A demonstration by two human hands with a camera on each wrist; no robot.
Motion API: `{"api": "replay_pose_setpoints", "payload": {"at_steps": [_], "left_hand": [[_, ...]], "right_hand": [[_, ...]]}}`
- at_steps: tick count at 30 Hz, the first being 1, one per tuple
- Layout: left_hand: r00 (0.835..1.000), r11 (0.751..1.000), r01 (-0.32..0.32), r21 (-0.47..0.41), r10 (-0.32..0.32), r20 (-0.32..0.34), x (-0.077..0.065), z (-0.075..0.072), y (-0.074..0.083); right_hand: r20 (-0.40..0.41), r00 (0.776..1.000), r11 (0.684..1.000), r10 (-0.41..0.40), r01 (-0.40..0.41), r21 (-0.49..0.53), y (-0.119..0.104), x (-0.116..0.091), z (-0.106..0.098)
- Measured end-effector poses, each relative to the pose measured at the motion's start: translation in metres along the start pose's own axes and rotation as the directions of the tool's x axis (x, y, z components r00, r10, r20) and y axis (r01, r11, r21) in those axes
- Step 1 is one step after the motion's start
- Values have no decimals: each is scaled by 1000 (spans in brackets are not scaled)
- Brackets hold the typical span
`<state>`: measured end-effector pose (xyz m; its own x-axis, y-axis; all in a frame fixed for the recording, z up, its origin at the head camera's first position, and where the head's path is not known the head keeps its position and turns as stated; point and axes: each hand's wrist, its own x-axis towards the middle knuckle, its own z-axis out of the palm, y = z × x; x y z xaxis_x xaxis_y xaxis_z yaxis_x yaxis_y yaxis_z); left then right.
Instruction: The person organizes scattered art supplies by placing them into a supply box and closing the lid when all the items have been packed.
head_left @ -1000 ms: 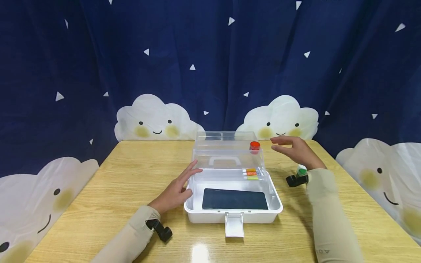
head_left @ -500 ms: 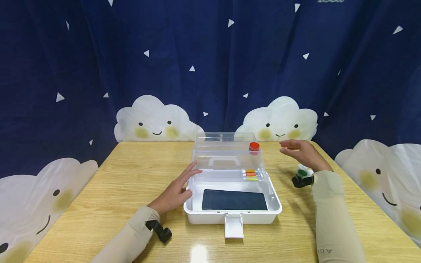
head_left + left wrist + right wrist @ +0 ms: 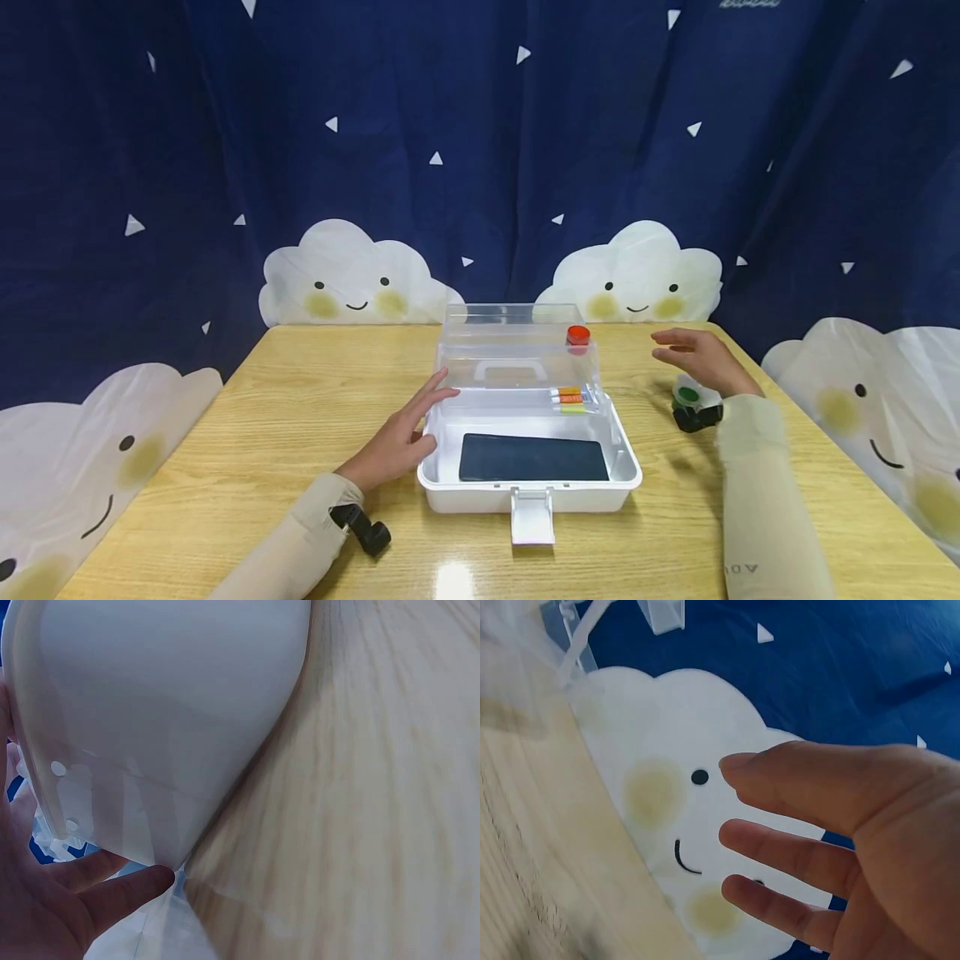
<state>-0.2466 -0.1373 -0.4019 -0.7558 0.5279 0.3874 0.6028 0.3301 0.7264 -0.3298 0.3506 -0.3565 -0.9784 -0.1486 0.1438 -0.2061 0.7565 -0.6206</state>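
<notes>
A white storage box (image 3: 525,498) with its clear lid (image 3: 480,367) raised stands mid-table. Inside lies a flat dark rectangle (image 3: 532,458). My left hand (image 3: 393,446) rests at the box's left side, fingers spread. In the left wrist view, its fingertips (image 3: 161,879) touch the box wall. My right hand (image 3: 705,360) hovers right of the box, holding nothing, thumb apart from the fingers. Through the lid I see a red-capped jar (image 3: 577,337) and several small coloured tubes (image 3: 572,398); whether the tubes lie in the lid or behind it, I cannot tell.
A green-capped jar (image 3: 686,395) stands on the wooden table (image 3: 345,375) below my right wrist, partly hidden by the black wrist camera (image 3: 697,417). The box's white latch (image 3: 532,517) hangs down in front. A dark blue curtain (image 3: 480,100) with clouds hangs behind.
My right hand has drawn to the right and slightly nearer, away from the red-capped jar. The left hand keeps its place at the box.
</notes>
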Motion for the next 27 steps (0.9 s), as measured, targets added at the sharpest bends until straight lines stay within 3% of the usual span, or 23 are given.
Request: {"api": "replay_pose_setpoints", "payload": {"at_steps": [27], "left_hand": [[1000,1000,-15,1,15,-10,0,0,-2]], "right_hand": [[13,995,994,103,-102,-38,49,-10,4]]}}
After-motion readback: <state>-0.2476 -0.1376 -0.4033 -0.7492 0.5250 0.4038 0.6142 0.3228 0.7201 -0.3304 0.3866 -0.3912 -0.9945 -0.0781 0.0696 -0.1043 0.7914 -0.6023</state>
